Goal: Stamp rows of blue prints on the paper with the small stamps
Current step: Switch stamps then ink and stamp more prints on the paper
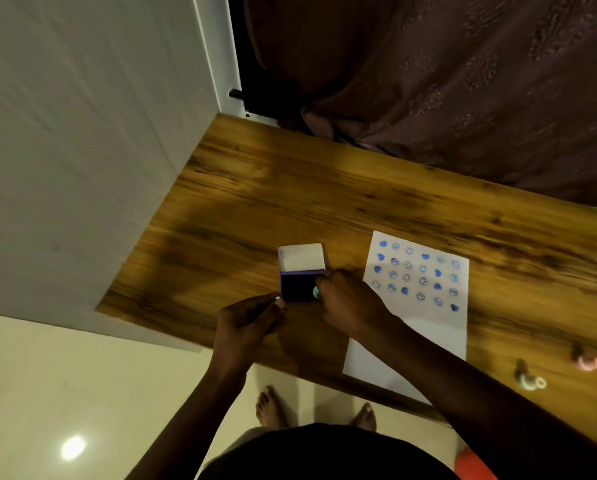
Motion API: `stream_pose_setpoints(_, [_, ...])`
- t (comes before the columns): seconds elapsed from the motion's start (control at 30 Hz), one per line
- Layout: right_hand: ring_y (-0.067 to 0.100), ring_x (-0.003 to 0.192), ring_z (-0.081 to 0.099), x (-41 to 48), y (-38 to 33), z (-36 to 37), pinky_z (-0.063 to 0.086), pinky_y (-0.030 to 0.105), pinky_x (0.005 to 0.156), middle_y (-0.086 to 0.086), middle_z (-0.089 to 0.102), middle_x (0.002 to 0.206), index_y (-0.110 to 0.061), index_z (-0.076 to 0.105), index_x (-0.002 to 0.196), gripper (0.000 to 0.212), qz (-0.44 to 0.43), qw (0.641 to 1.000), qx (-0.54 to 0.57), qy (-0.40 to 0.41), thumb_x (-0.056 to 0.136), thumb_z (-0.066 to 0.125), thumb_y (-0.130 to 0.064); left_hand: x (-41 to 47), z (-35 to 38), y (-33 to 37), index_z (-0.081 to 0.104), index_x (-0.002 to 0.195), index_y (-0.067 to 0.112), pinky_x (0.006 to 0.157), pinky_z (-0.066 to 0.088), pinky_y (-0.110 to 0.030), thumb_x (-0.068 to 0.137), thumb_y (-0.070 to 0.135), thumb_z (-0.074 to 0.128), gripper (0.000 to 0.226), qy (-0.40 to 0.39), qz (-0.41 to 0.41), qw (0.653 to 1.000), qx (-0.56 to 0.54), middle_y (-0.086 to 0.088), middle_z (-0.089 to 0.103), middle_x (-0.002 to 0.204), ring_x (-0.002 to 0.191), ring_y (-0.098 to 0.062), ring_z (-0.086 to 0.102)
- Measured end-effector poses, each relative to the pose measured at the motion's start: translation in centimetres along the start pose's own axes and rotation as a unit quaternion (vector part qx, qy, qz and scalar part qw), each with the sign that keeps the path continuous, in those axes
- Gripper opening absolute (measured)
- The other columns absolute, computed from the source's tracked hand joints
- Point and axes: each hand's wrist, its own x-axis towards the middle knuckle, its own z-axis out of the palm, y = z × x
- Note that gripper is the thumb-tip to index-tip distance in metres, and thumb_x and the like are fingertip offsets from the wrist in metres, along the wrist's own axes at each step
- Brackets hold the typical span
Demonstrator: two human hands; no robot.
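1. The ink pad box (302,284), lid raised, is set near the table's (255,188) front edge, just left of the paper (428,327), presumably so re-inking is quick.
2. A small stamp (315,291) is pinched in the right hand (350,303) and pressed onto the dark pad.
3. The left hand (247,322) is curled against the box's near-left corner, probably steadying it; something small is seemingly pinched.
4. Four rows of blue prints (418,273) are seen on the paper's far half; two spare stamps (529,377) lie towards the right front edge.

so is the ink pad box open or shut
Open: the ink pad box has its pale lid flipped back, baring the dark pad, where the right hand presses a stamp.
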Motion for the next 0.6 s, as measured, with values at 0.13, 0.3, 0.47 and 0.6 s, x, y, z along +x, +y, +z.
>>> stream_pose_setpoints(0.13, [0.023,0.108,0.068,0.0,-0.3,0.3,0.053,0.032,0.097,0.009,0.069,0.119,-0.013,0.065,0.120,0.025,0.004,1.000,-0.013,-0.008,0.096,0.062,-0.020,0.4,0.0,0.1,0.080,0.114,0.013,0.083,0.065,-0.038,0.094,0.018,0.074,0.022,-0.013,-0.008,1.000,0.013,-0.008,0.083,0.104,0.098,-0.031,0.078])
stream_pose_setpoints(0.3, [0.026,0.110,0.067,0.3,-0.8,-0.2,0.054,0.036,0.099,0.012,0.068,0.120,-0.011,0.064,0.119,0.024,0.019,0.999,0.000,-0.036,0.096,0.062,-0.017,0.5,0.3,0.7,0.080,0.113,0.013,0.088,0.064,-0.046,0.094,0.016,0.074,0.021,-0.023,-0.009,1.000,0.015,-0.010,0.083,0.104,0.098,-0.034,0.078])
stream_pose_setpoints(0.47, [0.031,0.117,0.064,0.3,-1.3,-1.0,0.053,0.040,0.102,0.015,0.064,0.129,-0.009,0.060,0.128,0.032,0.037,0.999,-0.002,-0.033,0.096,0.063,-0.015,0.4,0.5,1.6,0.078,0.116,0.010,0.084,0.065,-0.039,0.093,0.015,0.075,0.024,-0.029,0.003,0.999,0.018,-0.010,0.083,0.103,0.097,-0.034,0.079])
stream_pose_setpoints(0.6, [0.031,0.114,0.065,0.1,-1.3,-1.3,0.056,0.041,0.096,0.015,0.064,0.126,-0.009,0.059,0.128,0.032,0.036,0.999,0.000,-0.018,0.097,0.063,-0.016,0.2,0.7,1.8,0.078,0.117,0.011,0.085,0.064,-0.042,0.091,0.017,0.076,0.027,-0.037,0.007,0.999,0.021,-0.011,0.082,0.106,0.095,-0.032,0.079])
